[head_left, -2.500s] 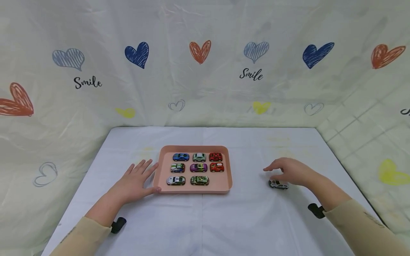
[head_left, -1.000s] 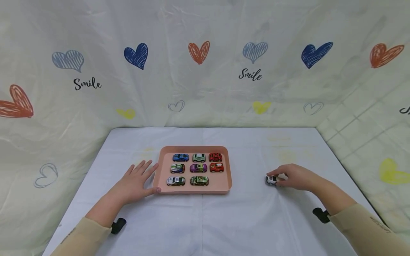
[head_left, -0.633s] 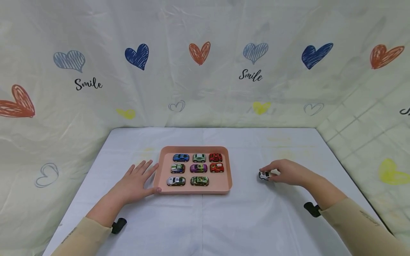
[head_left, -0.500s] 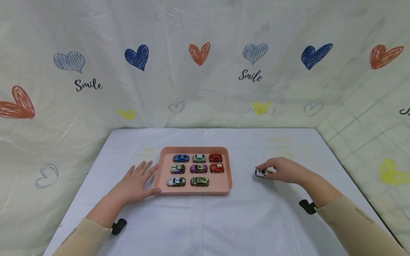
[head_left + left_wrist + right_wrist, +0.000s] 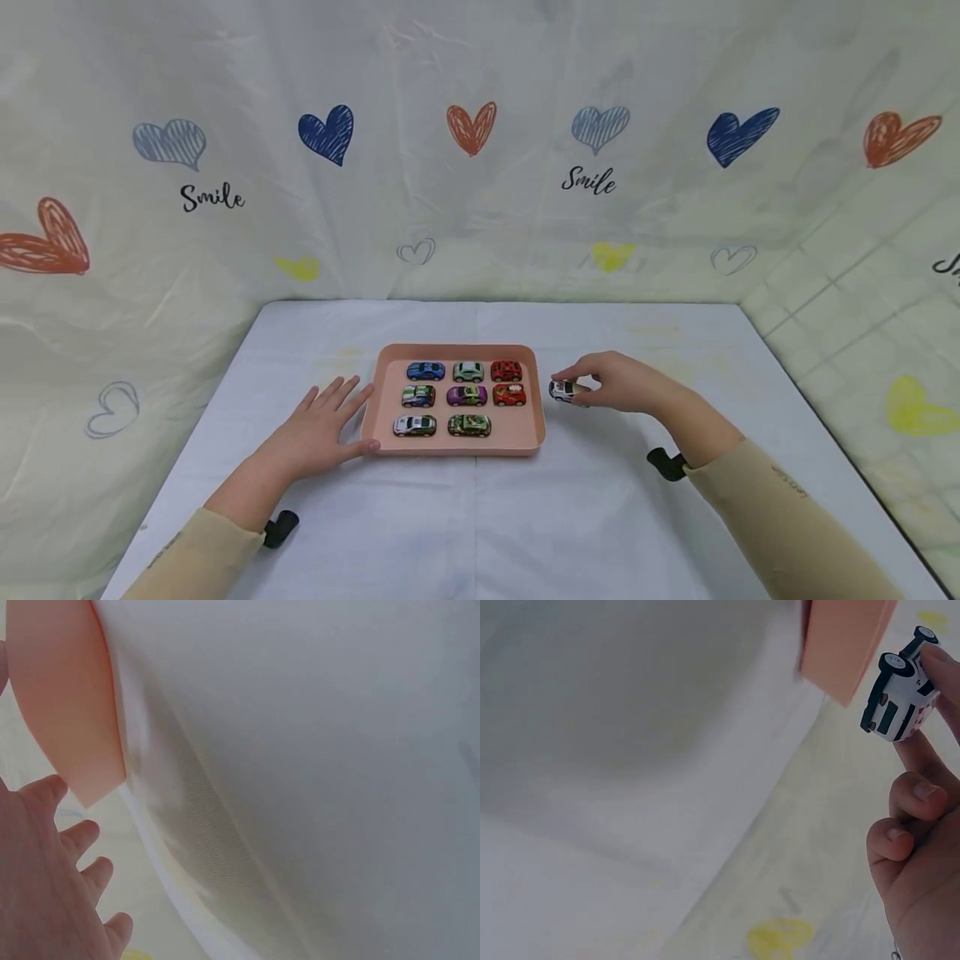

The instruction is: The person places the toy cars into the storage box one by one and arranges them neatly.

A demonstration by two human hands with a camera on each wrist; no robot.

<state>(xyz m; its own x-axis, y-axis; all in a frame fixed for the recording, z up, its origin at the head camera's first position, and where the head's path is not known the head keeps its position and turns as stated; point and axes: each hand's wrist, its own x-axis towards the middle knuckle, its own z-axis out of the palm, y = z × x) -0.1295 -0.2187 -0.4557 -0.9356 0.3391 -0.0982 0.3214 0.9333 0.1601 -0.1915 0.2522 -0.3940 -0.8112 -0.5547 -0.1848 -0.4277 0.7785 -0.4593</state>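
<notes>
Between thumb and forefinger my right hand (image 5: 626, 385) pinches a white toy car (image 5: 564, 391), held just off the right side of a pink tray (image 5: 534, 433). The right wrist view shows that toy car (image 5: 904, 694) with dark markings and its wheels, the other fingers of the right hand (image 5: 930, 847) curled below it. My left hand (image 5: 311, 429) lies spread at the tray's left side, thumb at the near left corner and fingertips by the left rim. In the left wrist view, the fingers of the left hand (image 5: 45, 877) are beside the tray wall (image 5: 71, 697).
Several toy cars stand in rows in the tray, among them a blue car (image 5: 425, 372), a purple car (image 5: 467, 396) and a camouflage car (image 5: 469, 426). The near row has two cars at its left and middle. A white cloth (image 5: 480, 533) covers the table.
The right hand came down on the white toy car, pinched it, lifted it and carried it left to beside the tray. The left hand and the cars in the tray stayed put.
</notes>
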